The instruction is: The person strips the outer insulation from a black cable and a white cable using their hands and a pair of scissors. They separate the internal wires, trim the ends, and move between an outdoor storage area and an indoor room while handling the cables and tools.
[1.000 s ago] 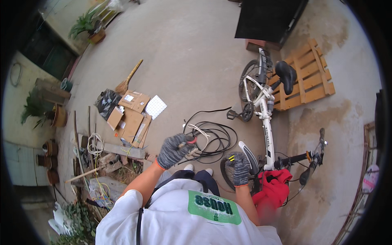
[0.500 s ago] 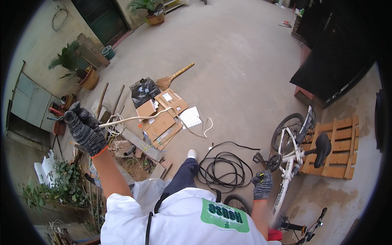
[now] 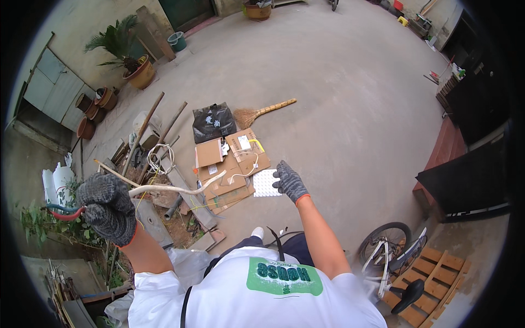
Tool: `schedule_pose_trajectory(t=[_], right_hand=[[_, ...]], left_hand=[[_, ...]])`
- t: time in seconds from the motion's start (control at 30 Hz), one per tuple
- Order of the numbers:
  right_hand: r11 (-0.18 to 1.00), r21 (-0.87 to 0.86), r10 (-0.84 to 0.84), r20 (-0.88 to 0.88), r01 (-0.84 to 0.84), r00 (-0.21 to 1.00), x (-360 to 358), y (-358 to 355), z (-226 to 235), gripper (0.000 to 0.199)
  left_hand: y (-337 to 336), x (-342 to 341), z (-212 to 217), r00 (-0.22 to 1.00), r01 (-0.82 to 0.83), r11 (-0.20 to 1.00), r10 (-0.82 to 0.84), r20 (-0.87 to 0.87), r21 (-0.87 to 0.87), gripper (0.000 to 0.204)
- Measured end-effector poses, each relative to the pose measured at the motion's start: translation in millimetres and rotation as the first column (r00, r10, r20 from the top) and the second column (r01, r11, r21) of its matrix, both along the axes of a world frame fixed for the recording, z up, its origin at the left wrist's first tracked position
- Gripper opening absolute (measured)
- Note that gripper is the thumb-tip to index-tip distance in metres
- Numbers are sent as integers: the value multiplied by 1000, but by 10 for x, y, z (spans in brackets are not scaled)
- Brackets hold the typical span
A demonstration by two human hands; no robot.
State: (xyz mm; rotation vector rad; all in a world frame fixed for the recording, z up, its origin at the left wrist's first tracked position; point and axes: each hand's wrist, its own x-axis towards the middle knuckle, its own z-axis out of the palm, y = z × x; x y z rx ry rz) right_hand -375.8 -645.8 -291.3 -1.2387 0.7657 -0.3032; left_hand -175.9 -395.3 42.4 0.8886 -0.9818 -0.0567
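Note:
My left hand [image 3: 108, 210], in a grey knit glove with an orange cuff, is closed around a white cable [image 3: 164, 188]. Short red and blue wire ends [image 3: 65, 211] stick out past its fist on the left. From the fist the cable runs right, above the flattened cardboard [image 3: 224, 183]. A thinner white length [image 3: 247, 174] and a yellow curved piece [image 3: 256, 144] show over the cardboard; how they join is unclear. My right hand [image 3: 291, 185], gloved alike, reaches forward beside a white patterned sheet [image 3: 265, 184], fingers extended and apart, with nothing visible in them.
A black plastic bag [image 3: 213, 122] and straw broom [image 3: 268, 111] lie beyond the cardboard. Wooden poles [image 3: 143, 134], a white cord coil [image 3: 160, 158] and rubble are at left. A white bicycle [image 3: 383, 249] stands by a wooden pallet [image 3: 437, 273] at right.
My right hand has moved from beside the bicycle up and inward, and a small yellow item no longer shows in it. My left hand, still gripping the cable, is lower. The view has turned right.

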Motion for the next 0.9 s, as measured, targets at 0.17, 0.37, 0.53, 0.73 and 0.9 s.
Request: schedule_pose_trajectory(t=[0.17,0.37,0.53,0.73,0.9], right_hand=[[992,-123,-14,-53,7,998,217,-917,-343,41],[984,176,74,-304,-21,950,-1425,-1989,-994,33],[891,107,-261,-675,441,690,-3701,-2615,-1058,24],[857,127,-87,-919,499,384,-5176,-3290,-1346,17],[824,106,-438,-503,557,744,-5004,-4022,-1650,13]], left_hand=[[-525,-24,-86,989,-140,989,138,46,46,34],[-1960,-338,-148,867,-498,863,493,69,87,36],[-3216,-603,-179,806,-573,758,591,42,312,33],[-4904,-846,-267,931,-334,870,364,-14,363,31],[-5926,-939,-190,988,-112,909,145,-52,400,32]])
